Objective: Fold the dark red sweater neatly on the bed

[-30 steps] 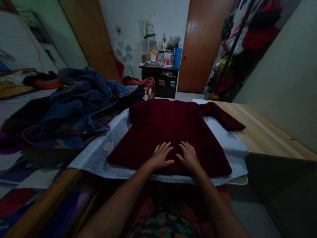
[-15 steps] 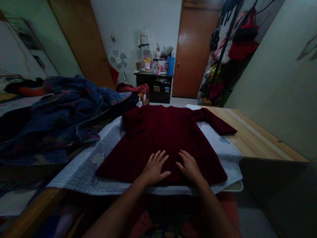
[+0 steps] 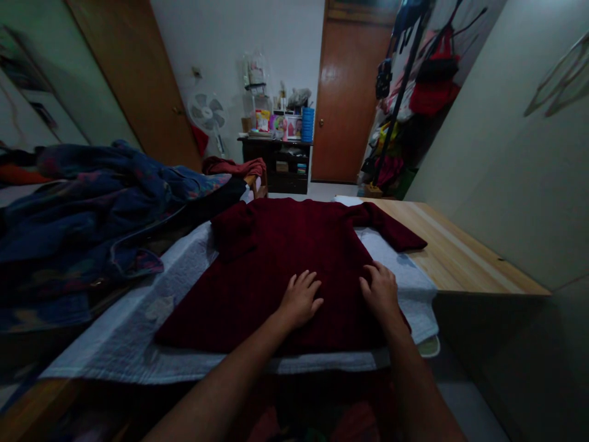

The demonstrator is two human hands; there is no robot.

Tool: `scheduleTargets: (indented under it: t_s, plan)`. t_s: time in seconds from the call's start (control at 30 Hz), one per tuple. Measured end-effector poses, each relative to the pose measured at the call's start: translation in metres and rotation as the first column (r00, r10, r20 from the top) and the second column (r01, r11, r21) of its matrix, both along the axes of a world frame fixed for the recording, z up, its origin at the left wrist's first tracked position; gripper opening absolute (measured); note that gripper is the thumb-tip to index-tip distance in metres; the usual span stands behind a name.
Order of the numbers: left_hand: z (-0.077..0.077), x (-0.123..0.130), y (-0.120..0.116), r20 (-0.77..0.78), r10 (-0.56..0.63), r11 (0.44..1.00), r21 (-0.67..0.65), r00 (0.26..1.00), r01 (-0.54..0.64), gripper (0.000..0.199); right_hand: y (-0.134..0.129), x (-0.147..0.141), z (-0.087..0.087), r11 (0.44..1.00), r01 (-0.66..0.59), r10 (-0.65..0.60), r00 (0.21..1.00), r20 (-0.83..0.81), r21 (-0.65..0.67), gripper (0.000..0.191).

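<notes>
A dark red long-sleeved sweater [image 3: 276, 288] lies spread out in front of me, its hem towards my body. One sleeve reaches out to the right; the other is bunched or folded in at the upper left. My left hand [image 3: 300, 299] rests flat on the lower middle of the garment, fingers stretched out. Over at the right side edge, my right hand [image 3: 381, 290] touches the fabric with its fingers somewhat bent and apart. Beneath the sweater is a pale quilted cloth [image 3: 119, 344] that shows all around it.
A heap of blue patterned clothing [image 3: 105, 209] lies on the left. A light wooden board [image 3: 460, 245] extends at the right beside a pale wall. Farther back stand a white fan [image 3: 206, 113], a dark cabinet [image 3: 288, 178] and a brown door [image 3: 343, 98]. Bags [image 3: 435, 86] hang at upper right.
My right hand has moved right, from the sweater's lower middle to its right side edge. My left hand has shifted slightly right and forward. The view has turned a little to the right.
</notes>
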State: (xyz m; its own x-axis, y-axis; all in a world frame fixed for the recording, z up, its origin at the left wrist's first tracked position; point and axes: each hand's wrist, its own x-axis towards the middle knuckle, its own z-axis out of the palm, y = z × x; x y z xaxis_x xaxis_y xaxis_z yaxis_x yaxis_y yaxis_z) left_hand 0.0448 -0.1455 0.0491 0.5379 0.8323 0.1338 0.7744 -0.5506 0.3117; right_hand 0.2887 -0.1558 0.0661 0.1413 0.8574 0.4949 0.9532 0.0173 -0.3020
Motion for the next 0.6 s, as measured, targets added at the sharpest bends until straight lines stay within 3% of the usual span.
scheduleTargets:
  t_s: [0.1,0.3,0.5,0.6]
  plan:
    - [-0.011,0.007,0.0,-0.033,-0.019,1.0,-0.017,0.999,0.018,0.051,0.0,0.01,-0.001,0.992,0.09,-0.089,0.996,0.009,-0.091,0.037]
    - [-0.018,0.005,-0.004,-0.014,-0.01,1.0,-0.002,1.0,0.01,0.052,0.0,0.018,-0.001,0.977,0.108,-0.109,0.994,0.004,-0.183,0.041]
    - [-0.019,0.005,-0.004,-0.008,0.004,1.0,0.017,1.0,-0.004,0.051,-0.004,0.024,0.018,0.932,0.192,-0.221,0.973,-0.063,-0.306,0.044]
    - [-0.021,0.006,-0.004,-0.009,0.004,1.0,0.025,1.0,-0.003,0.05,-0.009,0.023,0.028,0.902,0.156,-0.224,0.966,-0.128,-0.402,0.041]
